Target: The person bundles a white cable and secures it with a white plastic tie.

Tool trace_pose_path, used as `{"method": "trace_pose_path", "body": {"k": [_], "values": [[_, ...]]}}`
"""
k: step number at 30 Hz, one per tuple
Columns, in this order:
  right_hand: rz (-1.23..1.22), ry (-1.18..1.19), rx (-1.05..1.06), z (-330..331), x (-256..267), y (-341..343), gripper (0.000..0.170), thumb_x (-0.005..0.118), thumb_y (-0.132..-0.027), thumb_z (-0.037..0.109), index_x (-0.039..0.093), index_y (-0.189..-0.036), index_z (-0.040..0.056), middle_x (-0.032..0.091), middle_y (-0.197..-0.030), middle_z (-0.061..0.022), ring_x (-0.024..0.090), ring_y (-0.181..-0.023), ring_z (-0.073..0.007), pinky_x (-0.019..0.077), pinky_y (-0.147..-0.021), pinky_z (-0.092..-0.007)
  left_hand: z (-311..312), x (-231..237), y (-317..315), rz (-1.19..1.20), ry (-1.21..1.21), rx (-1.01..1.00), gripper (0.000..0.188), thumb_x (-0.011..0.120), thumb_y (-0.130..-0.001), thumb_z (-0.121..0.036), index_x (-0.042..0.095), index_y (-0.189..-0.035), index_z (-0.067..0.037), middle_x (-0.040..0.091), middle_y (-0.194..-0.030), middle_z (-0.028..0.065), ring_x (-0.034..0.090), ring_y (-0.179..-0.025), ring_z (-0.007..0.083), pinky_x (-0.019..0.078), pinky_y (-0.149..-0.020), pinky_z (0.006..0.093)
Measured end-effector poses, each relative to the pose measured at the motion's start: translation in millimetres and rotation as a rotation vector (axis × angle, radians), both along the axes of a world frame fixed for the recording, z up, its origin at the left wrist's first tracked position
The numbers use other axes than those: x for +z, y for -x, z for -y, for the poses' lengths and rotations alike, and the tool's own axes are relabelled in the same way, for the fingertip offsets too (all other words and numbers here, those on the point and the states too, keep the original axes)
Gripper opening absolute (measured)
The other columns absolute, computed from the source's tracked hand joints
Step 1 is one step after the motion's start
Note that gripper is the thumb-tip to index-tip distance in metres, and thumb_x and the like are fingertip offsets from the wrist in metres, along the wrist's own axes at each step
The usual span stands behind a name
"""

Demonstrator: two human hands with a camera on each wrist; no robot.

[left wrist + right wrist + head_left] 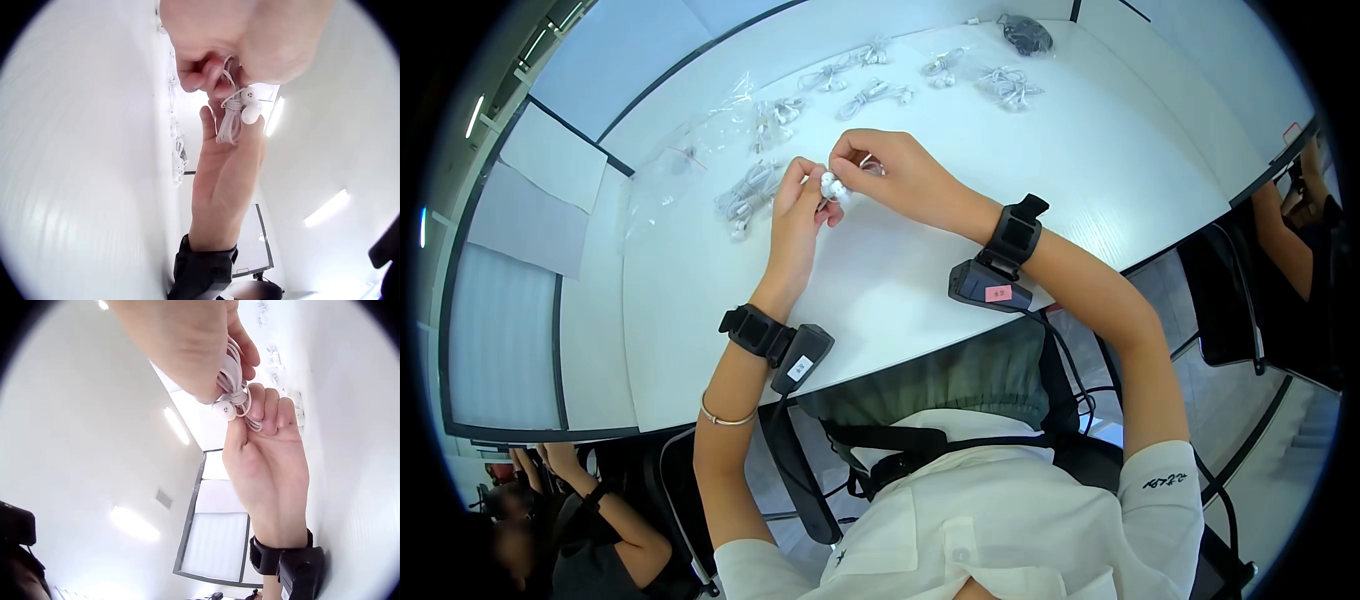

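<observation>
White wired earphones (833, 187) are held up over the white table between both hands. Their cable is wound into a small bundle (231, 372), wrapped round its middle, and the round white earbuds (251, 112) stick out beside it. My left hand (798, 205) pinches the lower part of the bundle near the earbuds between thumb and curled fingers. From the other side, my right hand (905, 172) grips the cable loops with thumb and fingertips. The fingers partly hide the cable.
Several more coiled white earphones (877, 96) lie across the back of the table (1040, 180). One coiled bundle (745, 195) is just left of my left hand. Clear plastic bags (670, 180) lie at the left, and a dark crumpled bag (1027, 35) sits at the back right.
</observation>
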State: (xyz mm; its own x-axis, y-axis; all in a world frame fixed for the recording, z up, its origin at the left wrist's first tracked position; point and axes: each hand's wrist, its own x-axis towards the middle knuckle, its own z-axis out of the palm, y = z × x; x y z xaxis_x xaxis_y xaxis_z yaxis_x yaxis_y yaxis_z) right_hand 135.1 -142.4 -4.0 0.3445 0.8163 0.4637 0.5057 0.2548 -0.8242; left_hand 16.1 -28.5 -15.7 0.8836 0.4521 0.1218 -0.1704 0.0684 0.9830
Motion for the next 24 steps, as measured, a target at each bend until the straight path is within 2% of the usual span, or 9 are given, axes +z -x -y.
{"method": "trace_pose_path", "body": {"k": [3, 9, 12, 15, 18, 21, 24], "values": [[0.015, -0.039, -0.012, 1.0, 0.8, -4.9, 0.019, 0.058, -0.085, 0.018, 0.059, -0.095, 0.0023, 0.06, -0.086, -0.0054, 0.055, -0.077, -0.0134, 0.0443, -0.073, -0.028, 1.9, 4.5, 0.7, -0.021, -0.041, 0.067, 0.014, 0.038, -0.097, -0.019, 0.043, -0.087, -0.01, 0.045, -0.074, -0.0022, 0.04, -0.062, 0.0054, 0.0352, -0.058, 0.0208], [0.567, -0.173, -0.075, 8.8, 14.0, 0.7, 0.02, 0.062, -0.082, 0.019, 0.059, -0.099, 0.009, 0.056, -0.092, -0.0033, 0.051, -0.088, -0.0186, 0.0421, -0.077, -0.0307, -1.2, -0.2, -0.4, -0.057, -0.103, 0.125, 0.012, 0.038, -0.097, -0.018, 0.044, -0.091, -0.009, 0.046, -0.074, -0.0023, 0.039, -0.06, 0.0043, 0.034, -0.055, 0.0205], [0.558, -0.042, -0.055, 8.1, 10.8, -3.7, 0.02, 0.062, -0.082, 0.018, 0.06, -0.099, 0.0079, 0.057, -0.089, -0.0048, 0.052, -0.081, -0.0182, 0.0433, -0.074, -0.0296, -5.4, -6.8, -0.3, -0.046, -0.155, 0.049, 0.013, 0.04, -0.097, -0.019, 0.045, -0.091, -0.009, 0.044, -0.072, -0.0031, 0.038, -0.06, 0.0039, 0.0329, -0.053, 0.0204], [0.337, 0.086, -0.008, 10.3, 11.8, -8.6, 0.02, 0.061, -0.083, 0.017, 0.06, -0.099, 0.005, 0.058, -0.083, -0.0057, 0.052, -0.074, -0.017, 0.0442, -0.069, -0.0285, -1.9, -4.9, -1.8, -0.03, -0.155, 0.038, 0.017, 0.043, -0.096, -0.021, 0.044, -0.086, -0.008, 0.043, -0.068, -0.0018, 0.037, -0.058, 0.0029, 0.0296, -0.049, 0.0182], [0.274, 0.058, -0.002, 9.4, 9.6, -12.5, 0.021, 0.059, -0.085, 0.018, 0.06, -0.099, 0.0017, 0.059, -0.077, -0.0067, 0.052, -0.069, -0.0154, 0.0445, -0.065, -0.0276, -1.9, -3.9, -1.9, -0.055, -0.151, 0.002, 0.018, 0.044, -0.096, -0.022, 0.046, -0.087, -0.007, 0.044, -0.07, -0.0022, 0.038, -0.058, 0.0023, 0.0301, -0.049, 0.018], [0.202, 0.076, 0.013, 10.6, 11.3, -12.0, 0.023, 0.058, -0.087, 0.019, 0.06, -0.099, 0.0003, 0.059, -0.076, -0.0065, 0.052, -0.071, -0.0144, 0.0444, -0.067, -0.0279, -2.3, -4.8, -3.0, -0.044, -0.154, -0.016, 0.019, 0.044, -0.096, -0.024, 0.05, -0.09, -0.007, 0.044, -0.072, -0.0026, 0.038, -0.059, 0.0022, 0.0306, -0.049, 0.0181], [0.255, 0.062, -0.004, 10.3, 12.8, -11.7, 0.023, 0.058, -0.088, 0.02, 0.059, -0.1, 0.0002, 0.06, -0.078, -0.0068, 0.053, -0.071, -0.0147, 0.0448, -0.067, -0.028, -4.0, -4.9, -2.5, -0.077, -0.152, -0.033, 0.023, 0.042, -0.097, -0.025, 0.053, -0.091, -0.006, 0.043, -0.073, -0.003, 0.037, -0.06, 0.0026, 0.0312, -0.05, 0.0181]]}}
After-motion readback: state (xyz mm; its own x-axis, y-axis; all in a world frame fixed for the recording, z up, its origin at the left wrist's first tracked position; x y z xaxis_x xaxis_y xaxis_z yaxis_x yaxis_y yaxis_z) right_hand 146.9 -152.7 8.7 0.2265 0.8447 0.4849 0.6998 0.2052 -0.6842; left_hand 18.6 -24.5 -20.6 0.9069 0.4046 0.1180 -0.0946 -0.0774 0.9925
